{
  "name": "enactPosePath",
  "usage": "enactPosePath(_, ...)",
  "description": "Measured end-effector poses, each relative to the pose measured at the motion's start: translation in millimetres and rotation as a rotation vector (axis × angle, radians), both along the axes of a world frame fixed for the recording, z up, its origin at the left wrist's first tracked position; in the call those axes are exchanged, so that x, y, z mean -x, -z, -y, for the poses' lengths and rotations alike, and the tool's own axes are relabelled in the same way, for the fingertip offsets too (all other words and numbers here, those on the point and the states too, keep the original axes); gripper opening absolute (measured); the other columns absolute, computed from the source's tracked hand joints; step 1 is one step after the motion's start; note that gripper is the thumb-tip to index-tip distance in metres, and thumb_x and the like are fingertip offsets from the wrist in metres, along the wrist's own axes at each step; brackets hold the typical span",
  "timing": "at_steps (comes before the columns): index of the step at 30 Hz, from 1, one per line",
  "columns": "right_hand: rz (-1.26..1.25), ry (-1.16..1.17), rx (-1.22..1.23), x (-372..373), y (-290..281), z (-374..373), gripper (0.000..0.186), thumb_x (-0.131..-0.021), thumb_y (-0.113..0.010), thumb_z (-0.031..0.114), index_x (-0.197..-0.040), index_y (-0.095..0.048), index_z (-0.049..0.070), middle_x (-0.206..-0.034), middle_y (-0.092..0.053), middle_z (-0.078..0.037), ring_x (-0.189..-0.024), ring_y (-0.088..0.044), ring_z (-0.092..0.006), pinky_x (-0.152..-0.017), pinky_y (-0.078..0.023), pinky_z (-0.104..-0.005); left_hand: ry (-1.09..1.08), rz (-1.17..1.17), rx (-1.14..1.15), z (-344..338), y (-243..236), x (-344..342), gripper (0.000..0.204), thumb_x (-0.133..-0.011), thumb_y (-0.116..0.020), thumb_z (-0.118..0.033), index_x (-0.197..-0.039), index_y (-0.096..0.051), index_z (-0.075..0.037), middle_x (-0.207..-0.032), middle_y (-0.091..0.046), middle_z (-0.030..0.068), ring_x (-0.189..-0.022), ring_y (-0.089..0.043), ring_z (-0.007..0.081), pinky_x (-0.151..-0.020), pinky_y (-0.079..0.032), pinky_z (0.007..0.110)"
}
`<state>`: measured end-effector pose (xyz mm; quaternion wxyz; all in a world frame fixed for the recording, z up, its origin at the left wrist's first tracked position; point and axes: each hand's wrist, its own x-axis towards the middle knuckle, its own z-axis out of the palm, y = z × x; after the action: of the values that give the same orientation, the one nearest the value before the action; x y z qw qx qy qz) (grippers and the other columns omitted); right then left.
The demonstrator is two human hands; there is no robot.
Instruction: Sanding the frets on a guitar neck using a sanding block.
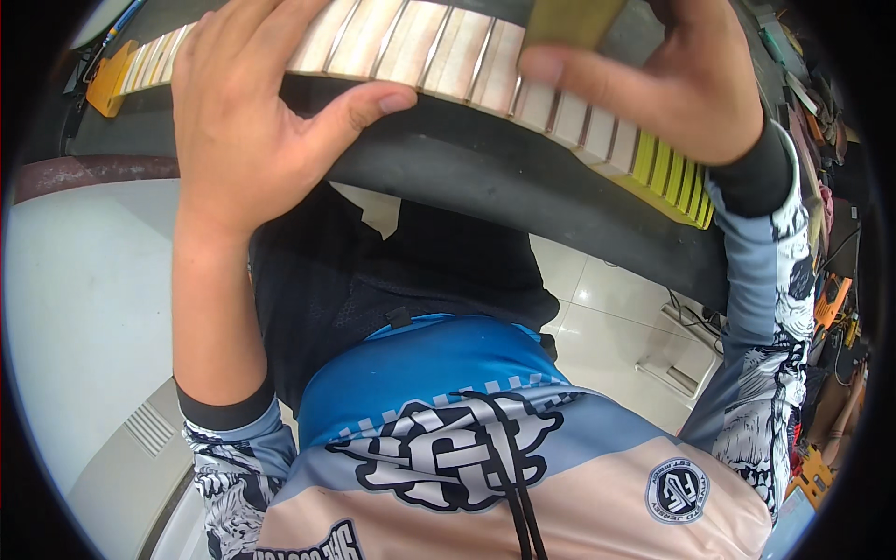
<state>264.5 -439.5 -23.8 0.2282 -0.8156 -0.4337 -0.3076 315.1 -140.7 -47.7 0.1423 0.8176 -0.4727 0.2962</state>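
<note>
A guitar neck (451, 58) lies across the dark work surface, its metal frets showing between strips of pale tape. Yellow-green tape (674, 179) covers its right end, and an orange-yellow end piece (110, 82) shows at the far left. My left hand (233, 126) is laid over the neck, thumb along the near edge and fingers across the top; the fingertips are partly out of the picture. In my right hand (695, 98) is an olive-coloured pad (574, 21), held by the thumb over the frets. Motion blurs the pad and thumb, and the other right fingers are hidden.
The dark padded bench edge (448, 168) curves between my body and the neck. A white rounded panel (89, 280) stands at the left. Assorted tools and cables crowd the right side, among them an orange tool (831, 303). Below lies a pale tiled floor (607, 294).
</note>
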Motion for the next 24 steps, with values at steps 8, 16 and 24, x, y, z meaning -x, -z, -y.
enactPosePath(8, -0.082, 0.251, 0.183, 27, -26, -15, 0.077, -0.073, -0.094, 0.028, -0.137, -0.055, 0.008, -0.127, -0.058, -0.014, -0.118, -0.060, -0.0297, -0.096, -0.053, -0.0414, 0.101, -0.010, 0.005, -2, 1, -6, 0.072, -0.081, -0.075, -0.061, -0.128, -0.068, -0.008, -0.125, -0.068, 0.0125, -0.117, -0.061, 0.0346, -0.104, -0.041, 0.045)
enactPosePath(16, -0.015, 0.241, 0.313, 27, -30, -11, 0.066, -0.069, -0.094, 0.023, -0.124, -0.064, 0.002, -0.125, -0.061, -0.017, -0.116, -0.059, -0.0327, -0.095, -0.052, -0.0450, 0.081, -0.019, -0.030, -1, -1, 2, 0.060, -0.085, -0.075, -0.046, -0.130, -0.067, -0.007, -0.129, -0.067, 0.0124, -0.121, -0.060, 0.0344, -0.106, -0.039, 0.046)
enactPosePath(24, -0.133, 0.585, 0.172, 22, -11, 15, 0.066, -0.077, -0.089, 0.026, -0.131, -0.056, 0.007, -0.109, -0.062, -0.010, -0.104, -0.061, -0.0232, -0.093, -0.052, -0.0367, 0.078, -0.032, -0.047, -4, 1, 0, 0.075, -0.083, -0.072, -0.065, -0.132, -0.067, -0.008, -0.129, -0.067, 0.0137, -0.121, -0.060, 0.0337, -0.105, -0.040, 0.046)
